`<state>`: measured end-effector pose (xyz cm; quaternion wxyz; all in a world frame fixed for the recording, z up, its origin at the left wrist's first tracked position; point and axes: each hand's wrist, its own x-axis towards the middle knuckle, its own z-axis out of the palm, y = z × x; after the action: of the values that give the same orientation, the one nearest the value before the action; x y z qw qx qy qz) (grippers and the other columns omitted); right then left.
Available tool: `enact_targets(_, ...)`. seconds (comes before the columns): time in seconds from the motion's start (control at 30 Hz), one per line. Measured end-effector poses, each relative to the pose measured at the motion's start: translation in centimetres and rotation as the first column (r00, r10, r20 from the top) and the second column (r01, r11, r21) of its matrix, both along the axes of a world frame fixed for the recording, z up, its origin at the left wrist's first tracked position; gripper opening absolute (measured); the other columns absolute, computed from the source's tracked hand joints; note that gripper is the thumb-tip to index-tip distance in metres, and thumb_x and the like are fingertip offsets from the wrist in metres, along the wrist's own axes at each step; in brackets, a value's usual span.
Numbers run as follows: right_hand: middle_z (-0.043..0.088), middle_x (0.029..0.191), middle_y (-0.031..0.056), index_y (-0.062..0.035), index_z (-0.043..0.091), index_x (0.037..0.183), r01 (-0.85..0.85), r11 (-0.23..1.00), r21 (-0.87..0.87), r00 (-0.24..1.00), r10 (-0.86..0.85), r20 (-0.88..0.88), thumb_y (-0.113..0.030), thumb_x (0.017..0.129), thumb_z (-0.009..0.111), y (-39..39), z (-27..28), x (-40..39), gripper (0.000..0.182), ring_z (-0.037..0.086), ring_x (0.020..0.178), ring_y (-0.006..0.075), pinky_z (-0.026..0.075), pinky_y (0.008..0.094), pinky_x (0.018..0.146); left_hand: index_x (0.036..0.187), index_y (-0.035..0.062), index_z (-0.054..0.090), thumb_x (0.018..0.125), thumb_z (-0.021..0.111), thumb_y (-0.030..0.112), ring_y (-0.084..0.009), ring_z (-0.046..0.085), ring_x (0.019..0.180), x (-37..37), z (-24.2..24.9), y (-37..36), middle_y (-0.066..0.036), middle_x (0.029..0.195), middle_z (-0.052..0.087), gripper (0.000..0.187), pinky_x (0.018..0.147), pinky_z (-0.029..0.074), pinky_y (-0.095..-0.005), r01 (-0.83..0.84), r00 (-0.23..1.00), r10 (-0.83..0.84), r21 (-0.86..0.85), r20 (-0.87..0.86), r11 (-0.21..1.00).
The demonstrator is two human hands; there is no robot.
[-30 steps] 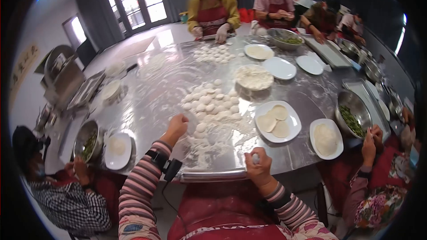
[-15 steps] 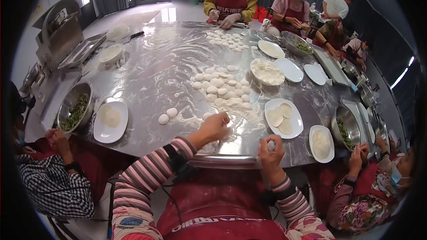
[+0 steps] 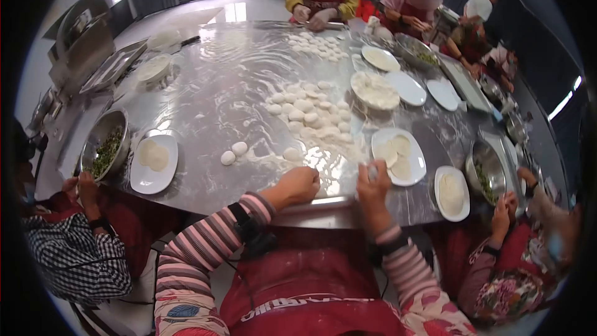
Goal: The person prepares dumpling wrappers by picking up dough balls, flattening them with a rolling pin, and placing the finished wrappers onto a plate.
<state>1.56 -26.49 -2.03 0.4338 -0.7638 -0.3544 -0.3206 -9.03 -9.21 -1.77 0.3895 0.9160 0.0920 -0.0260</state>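
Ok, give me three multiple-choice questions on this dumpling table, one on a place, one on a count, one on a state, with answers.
1. Where is the left hand?
A. at the table's near edge
B. in a steel bowl
C. on a plate
2. How many dough balls lie apart, left of the main pile?
A. two
B. five
C. none
3. How is the right hand?
A. flat and open
B. closed around a small white piece
C. out of view

Answers: 1 A, the fist rests by the table rim; 2 A, a pair lies alone; 3 B, the fingers curl around something pale.
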Motion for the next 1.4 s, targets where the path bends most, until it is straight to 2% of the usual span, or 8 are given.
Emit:
enact_targets(0.07,0.052,0.062,0.0133,-0.0046,0.05,0.082,-0.079,0.992,0.102,0.962,0.102,-0.252,-0.003,0.077,0.063,2.4,1.4,0.9,0.014,0.054,0.054,0.0337,0.042,0.04,0.05,0.078,0.0037,0.061,0.073,0.059,0.012,-0.0324,0.061,0.078,1.2,1.0,-0.6,-0.016,0.075,0.063,0.01,0.069,0.047,-0.0398,-0.046,0.997,0.036,0.164,0.064,0.985)
enact_targets(0.27,0.051,0.061,0.0128,-0.0037,0.049,0.081,-0.022,1.0,-0.022,1.0,0.021,-0.007,-0.002,0.076,0.064,-1.5,0.0,-0.8,0.016,0.055,0.054,0.0325,0.043,0.0381,0.051,0.077,0.0033,0.062,0.072,0.061,0.013,-0.0319,0.061,0.073,0.9,-0.6,0.9,-0.016,0.075,0.063,0.011,0.067,0.047,-0.0398,0.105,0.989,-0.121,0.168,0.088,0.98)
enact_targets(0.4,0.046,0.055,0.0074,-0.007,0.049,0.077,-0.016,0.974,0.226,0.909,0.108,-0.403,0.0,0.076,0.062,-2.0,-1.5,-2.1,0.015,0.052,0.047,0.0217,0.038,0.0306,0.044,0.076,0.003,0.061,0.072,0.06,0.013,-0.0315,0.061,0.072,0.0,-0.7,0.7,-0.016,0.073,0.063,0.011,0.066,0.047,-0.0397,-0.041,0.999,0.04,0.022,0.035,0.999)
enact_targets(0.57,0.055,0.066,0.0183,-0.004,0.049,0.082,-0.123,0.988,0.093,0.945,0.145,-0.294,-0.006,0.077,0.065,3.6,1.6,2.0,0.017,0.056,0.059,0.0395,0.042,0.0425,0.049,0.076,0.0042,0.062,0.073,0.058,0.012,-0.0328,0.061,0.078,2.5,0.4,0.0,-0.017,0.078,0.063,0.01,0.07,0.047,-0.0402,-0.001,0.999,-0.002,0.077,0.047,0.997)
enact_targets(0.7,0.053,0.062,0.0147,-0.0048,0.049,0.081,-0.062,0.998,-0.01,0.997,0.062,-0.045,-0.005,0.075,0.067,-0.5,-0.2,0.5,0.018,0.055,0.053,0.0335,0.042,0.0392,0.048,0.079,0.0009,0.06,0.073,0.06,0.01,-0.0307,0.062,0.077,1.1,0.6,0.9,-0.017,0.076,0.063,0.011,0.068,0.047,-0.038,0.103,0.994,-0.104,0.054,0.025,0.993)
enact_targets(0.8,0.051,0.063,0.013,-0.0044,0.049,0.082,-0.126,0.971,0.204,0.861,0.209,-0.463,-0.001,0.073,0.066,-3.4,-1.5,-2.4,0.019,0.054,0.054,0.0294,0.043,0.0349,0.05,0.08,0.0005,0.059,0.073,0.06,0.008,-0.0297,0.062,0.075,-0.3,0.5,0.7,-0.016,0.076,0.063,0.011,0.067,0.047,-0.0377,0.042,0.997,-0.046,-0.067,-0.054,0.997)
enact_targets(0.87,0.051,0.062,0.0132,-0.0045,0.049,0.081,-0.062,0.997,0.048,0.988,0.068,-0.138,-0.002,0.074,0.066,-1.4,-0.2,-0.9,0.019,0.054,0.054,0.0305,0.043,0.0357,0.05,0.081,0.0011,0.059,0.074,0.059,0.01,-0.0291,0.061,0.074,0.0,0.7,0.5,-0.016,0.075,0.063,0.011,0.067,0.047,-0.0374,0.113,0.993,-0.113,-0.017,-0.039,0.993)
enact_targets(1.4,0.054,0.066,0.0166,-0.0028,0.05,0.085,-0.063,0.994,0.093,0.974,0.081,-0.212,-0.002,0.076,0.064,2.2,1.0,0.9,0.017,0.053,0.052,0.0359,0.041,0.0421,0.048,0.086,0.0003,0.061,0.078,0.056,0.015,-0.0354,0.061,0.081,1.7,0.5,0.2,-0.02,0.082,0.063,0.018,0.072,0.046,-0.041,0.149,0.988,-0.152,0.081,0.036,0.986)
